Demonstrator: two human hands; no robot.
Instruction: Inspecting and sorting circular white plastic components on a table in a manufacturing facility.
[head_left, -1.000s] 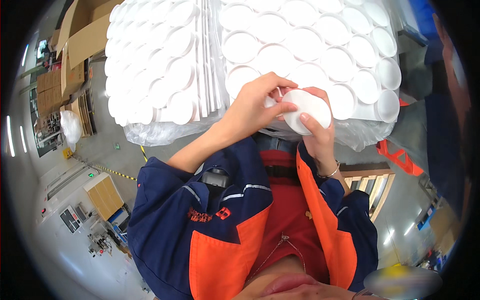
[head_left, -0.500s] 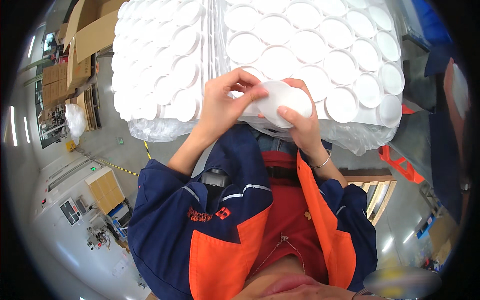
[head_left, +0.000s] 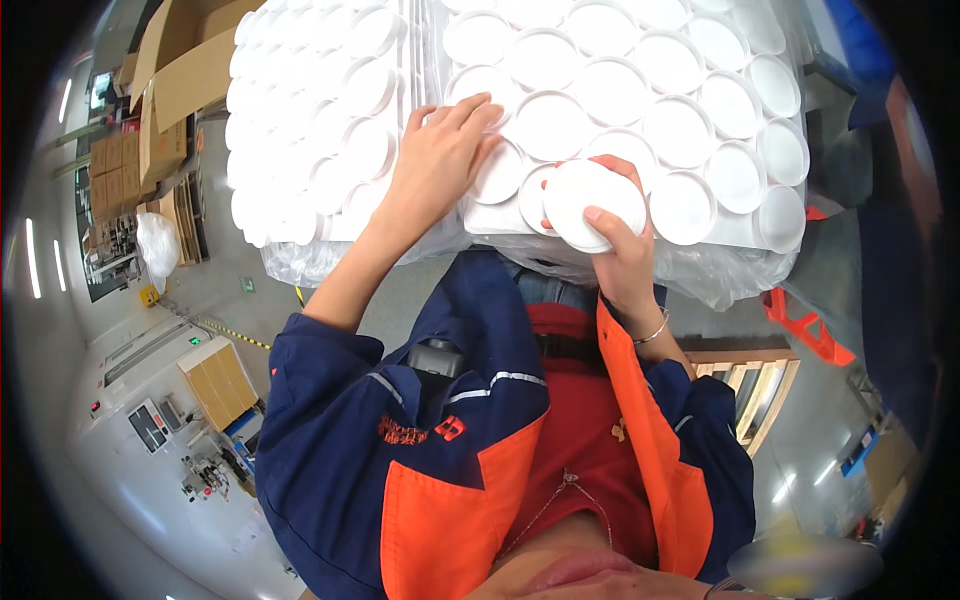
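Observation:
My right hand (head_left: pixel 628 240) holds a round white plastic lid (head_left: pixel 590 203), thumb on its face and fingers behind it. The lid is tilted toward me above the near rows. To its left, my left hand (head_left: pixel 440 165) reaches over similar white lids with its fingers stretched out and slightly bent. Its fingertips are at a lid (head_left: pixel 485 88) in the left column of the right-hand group; whether they touch it, I cannot tell. Many matching lids (head_left: pixel 550 125) lie in close rows in front of me, in a right group and a left group.
Clear plastic film (head_left: pixel 715 272) hangs below the near edge of the lids. An open cardboard box (head_left: pixel 195 75) stands at the far left. At right are an orange plastic frame (head_left: pixel 808 328), a wooden pallet (head_left: pixel 760 395) and a person's dark blue clothing (head_left: pixel 895 290).
My left hand has let go of the lid and moved up and left over the rows. My right hand keeps the lid and has shifted slightly right and down.

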